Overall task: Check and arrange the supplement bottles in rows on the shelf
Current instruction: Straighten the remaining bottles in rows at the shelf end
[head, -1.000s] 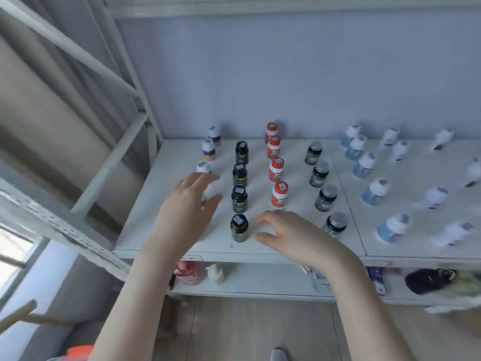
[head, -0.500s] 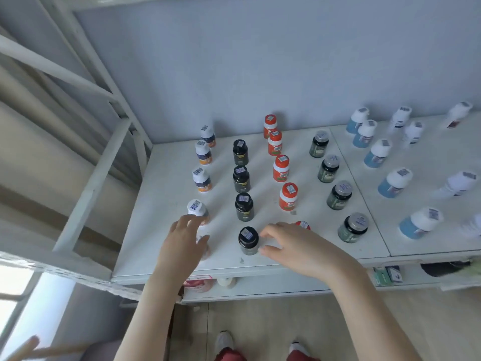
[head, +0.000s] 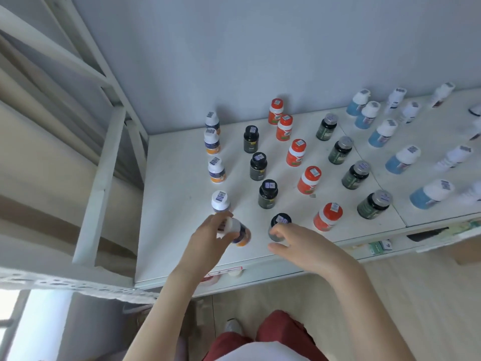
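Observation:
Supplement bottles stand in front-to-back rows on a white shelf [head: 177,204]. From the left run a white-capped row [head: 216,170], a black-capped row [head: 258,166], a red row [head: 309,179], a dark green row [head: 355,174] and blue bottles [head: 400,160]. My left hand [head: 208,238] grips the front white-capped bottle [head: 238,231], which is tilted with its cap toward the hand. My right hand [head: 302,243] has its fingers at the front black-capped bottle [head: 279,225], thumb below it.
The shelf's white upright frame [head: 99,183] rises at the left. White bottles [head: 454,157] stand at the far right. A lower shelf [head: 377,247] holds small boxes. The blue-grey wall is right behind the rows. My red trousers and shoes show below.
The camera tipped further down and left. My left hand closed on the front white-capped bottle and tilted it. My right hand slid left from the front red bottle to the front black one.

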